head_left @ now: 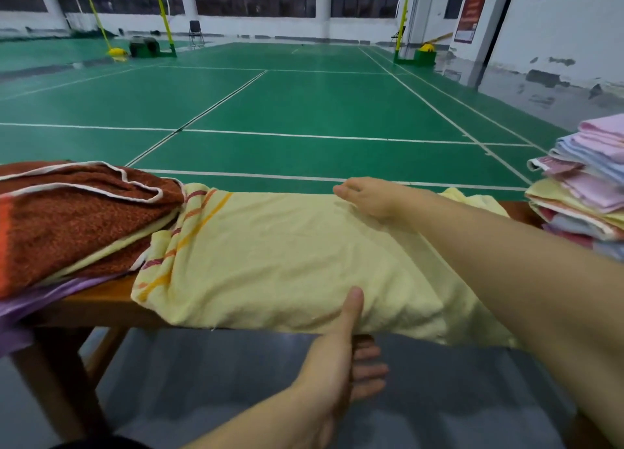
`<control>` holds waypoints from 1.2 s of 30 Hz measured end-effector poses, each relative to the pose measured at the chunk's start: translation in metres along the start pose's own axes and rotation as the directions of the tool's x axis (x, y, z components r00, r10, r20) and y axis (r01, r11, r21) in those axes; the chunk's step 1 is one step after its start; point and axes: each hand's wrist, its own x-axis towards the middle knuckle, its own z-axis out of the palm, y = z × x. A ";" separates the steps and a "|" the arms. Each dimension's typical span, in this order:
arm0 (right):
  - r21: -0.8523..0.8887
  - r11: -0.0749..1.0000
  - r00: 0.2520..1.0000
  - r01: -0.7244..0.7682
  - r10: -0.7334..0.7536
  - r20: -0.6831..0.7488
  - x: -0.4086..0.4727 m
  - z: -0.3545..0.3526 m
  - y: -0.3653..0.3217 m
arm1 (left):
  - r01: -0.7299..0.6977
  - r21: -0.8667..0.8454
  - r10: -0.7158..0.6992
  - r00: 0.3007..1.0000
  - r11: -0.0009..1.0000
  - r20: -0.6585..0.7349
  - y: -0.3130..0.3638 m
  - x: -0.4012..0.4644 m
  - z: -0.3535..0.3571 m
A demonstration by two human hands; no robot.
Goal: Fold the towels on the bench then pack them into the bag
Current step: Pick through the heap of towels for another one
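A pale yellow towel (270, 256) with orange and red stripes at its left end lies across the wooden bench (101, 305). My left hand (341, 357) pinches the towel's near edge, thumb on top and fingers underneath. My right hand (366, 197) reaches over to the towel's far edge and grips it there; the fingers are partly hidden behind the cloth. No bag is in view.
A rust-brown towel (67, 215) with white trim is heaped at the bench's left end over a purple cloth (40, 300). A stack of folded pink, blue and yellow towels (587, 185) sits at the right end. A green badminton court lies beyond.
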 end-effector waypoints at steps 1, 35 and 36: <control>-0.050 0.999 1.000 -0.009 0.010 0.006 0.002 -0.002 -0.002 | -0.034 -0.040 0.034 0.999 0.999 -0.014 -0.002 0.003 0.001; 0.392 0.920 1.000 0.008 -0.013 0.009 -0.021 -0.048 -0.015 | -0.570 0.001 0.546 0.785 0.821 -0.293 0.041 -0.012 -0.002; 0.425 0.905 0.999 -0.001 -0.020 0.045 -0.024 -0.048 -0.017 | -0.566 -0.012 0.538 0.790 0.824 -0.294 0.041 -0.013 -0.001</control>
